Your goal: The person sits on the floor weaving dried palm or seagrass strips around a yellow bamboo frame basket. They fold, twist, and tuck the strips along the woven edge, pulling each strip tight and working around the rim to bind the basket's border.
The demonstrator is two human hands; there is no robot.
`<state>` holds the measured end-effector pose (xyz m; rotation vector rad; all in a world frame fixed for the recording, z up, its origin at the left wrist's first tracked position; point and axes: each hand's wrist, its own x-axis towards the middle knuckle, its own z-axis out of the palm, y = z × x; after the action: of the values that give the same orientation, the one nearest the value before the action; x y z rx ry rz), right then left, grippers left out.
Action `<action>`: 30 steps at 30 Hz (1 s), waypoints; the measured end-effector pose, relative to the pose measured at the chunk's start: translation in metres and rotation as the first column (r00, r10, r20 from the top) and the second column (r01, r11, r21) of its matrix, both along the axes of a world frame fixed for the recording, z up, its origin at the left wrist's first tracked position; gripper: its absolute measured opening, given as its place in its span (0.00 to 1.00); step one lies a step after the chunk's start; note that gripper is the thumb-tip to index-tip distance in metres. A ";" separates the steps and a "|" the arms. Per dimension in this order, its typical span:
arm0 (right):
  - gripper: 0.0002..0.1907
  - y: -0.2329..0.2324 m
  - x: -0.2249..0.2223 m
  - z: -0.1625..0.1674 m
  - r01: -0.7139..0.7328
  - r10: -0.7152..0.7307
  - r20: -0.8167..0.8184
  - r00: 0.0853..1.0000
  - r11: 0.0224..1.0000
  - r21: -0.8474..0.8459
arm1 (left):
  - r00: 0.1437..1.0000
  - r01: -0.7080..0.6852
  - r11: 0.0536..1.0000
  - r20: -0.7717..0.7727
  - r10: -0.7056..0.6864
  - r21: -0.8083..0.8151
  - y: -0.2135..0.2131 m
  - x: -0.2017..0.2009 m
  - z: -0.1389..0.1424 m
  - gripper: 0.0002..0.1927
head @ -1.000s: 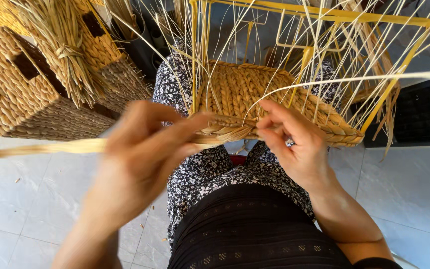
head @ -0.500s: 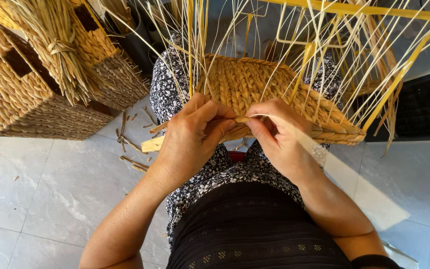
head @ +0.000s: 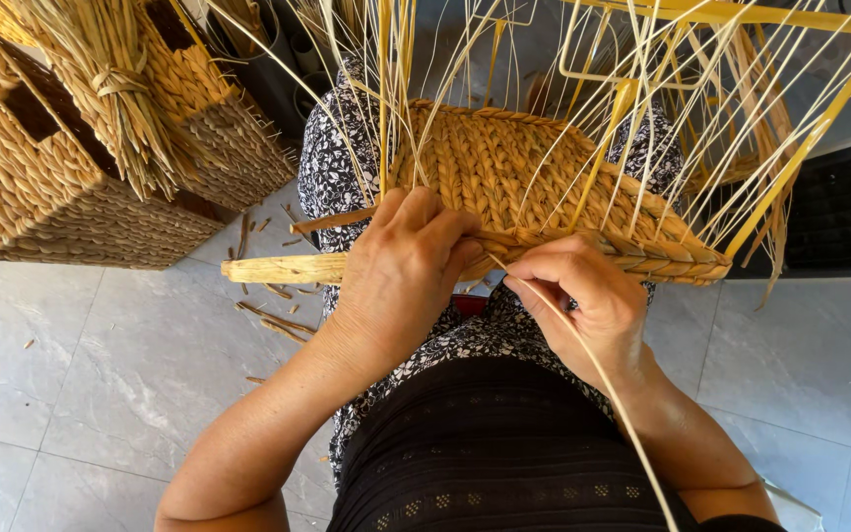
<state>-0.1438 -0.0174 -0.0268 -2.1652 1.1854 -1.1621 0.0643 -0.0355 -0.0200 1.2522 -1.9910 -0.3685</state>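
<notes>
Half-woven basket lies across the person's lap, woven panel facing up, its long axis running left to right and tipping slightly down toward the right. Near braided rim runs from the hands out to a pointed right corner, which overhangs the lap above bare floor. Thin pale stakes rise from the far side of the weave and fan upward and outward, crowding the space above and to the right; a yellow wire frame stands among them.

Left hand is curled over the near rim, fingers closed around a flat straw strand. The strand's free end points left, nearly level, sticking out past the lap over the floor. Right hand sits just beside the left at the rim, fingers pinched narrow on a thin pale reed that runs down and to the right across the wrist and out of the bottom of the view.

Floor is grey tile, with short straw offcuts scattered just left of the lap. Far left: a finished woven box with a cut-out handle, a tied bundle of straw leaning against it, a second woven box behind. Open tile lies between the boxes and the left forearm. A dark slatted surface borders the right edge.
</notes>
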 end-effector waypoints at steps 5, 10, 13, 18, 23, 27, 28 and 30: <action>0.05 -0.017 0.007 0.005 -0.067 0.066 0.005 0.998 0.997 0.048 | 0.996 0.004 0.995 0.094 0.005 -0.102 0.002 0.000 0.002 0.06; 0.02 -0.035 0.010 0.010 -0.037 0.048 -0.044 0.998 0.974 0.224 | 1.000 -0.013 0.986 0.015 0.016 -0.164 0.019 0.006 0.011 0.13; 0.02 -0.035 0.014 0.011 -0.014 0.030 -0.061 0.998 0.971 0.239 | 0.995 -0.039 0.996 0.088 0.047 -0.086 0.027 0.003 0.009 0.16; 0.03 -0.032 0.016 0.014 -0.007 0.009 -0.005 1.000 0.946 0.324 | 0.954 -0.049 0.995 0.291 0.072 -0.087 0.024 -0.009 0.004 0.07; 0.04 -0.033 0.013 0.013 0.025 -0.010 -0.058 0.998 0.960 0.277 | 0.978 0.034 0.998 0.205 -0.023 -0.050 0.021 -0.005 0.013 0.19; 0.05 -0.027 0.005 0.014 0.033 -0.013 -0.090 0.996 0.973 0.230 | 0.960 0.045 0.995 0.280 -0.018 -0.094 0.014 0.000 0.019 0.11; 0.05 -0.023 0.002 0.016 0.040 -0.033 -0.049 0.998 0.986 0.162 | 0.956 0.033 0.996 0.292 -0.009 -0.080 0.012 -0.001 0.020 0.09; 0.06 -0.015 -0.001 0.022 0.058 -0.059 0.033 0.998 0.998 0.025 | 0.954 0.014 0.998 0.301 0.004 -0.056 0.010 -0.001 0.022 0.07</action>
<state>-0.1444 -0.0326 -0.0045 -2.0975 1.2498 -1.1978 0.0635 -0.0257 0.0015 1.3302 -2.2430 -0.1253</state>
